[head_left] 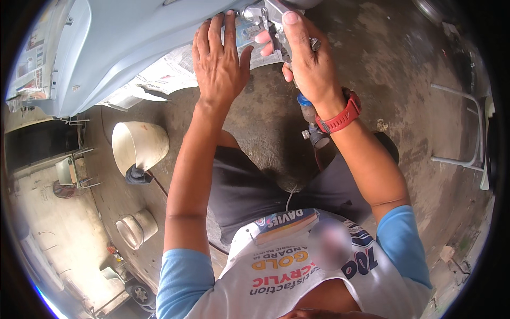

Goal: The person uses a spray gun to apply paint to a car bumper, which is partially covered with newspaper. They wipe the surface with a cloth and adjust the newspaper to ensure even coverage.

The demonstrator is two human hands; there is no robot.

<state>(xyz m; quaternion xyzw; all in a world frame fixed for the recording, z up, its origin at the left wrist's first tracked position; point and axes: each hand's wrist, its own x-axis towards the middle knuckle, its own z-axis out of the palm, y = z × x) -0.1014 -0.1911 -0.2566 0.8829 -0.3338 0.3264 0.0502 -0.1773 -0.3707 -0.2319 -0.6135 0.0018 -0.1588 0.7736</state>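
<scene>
In my right hand (314, 66) is a metal spray gun (274, 21), its handle wrapped by my fingers and its top under my thumb. A blue-ringed fitting (305, 101) and a small round regulator (317, 139) hang below that hand, joined to a hose. My left hand (220, 66) lies flat with its fingers stretched out at the edge of a pale grey-blue vehicle panel (138, 34). Its fingertips reach close to the round nozzle of the gun. Sheets of newspaper (172, 69) hang along the panel's edge behind this hand.
A large off-white bucket (139, 143) with a dark cloth (138, 176) at its rim lies on the concrete floor to the left. Nearer stands a smaller white bucket (137, 228). The hose runs past my legs. A metal-framed chair (481, 133) is at the right edge.
</scene>
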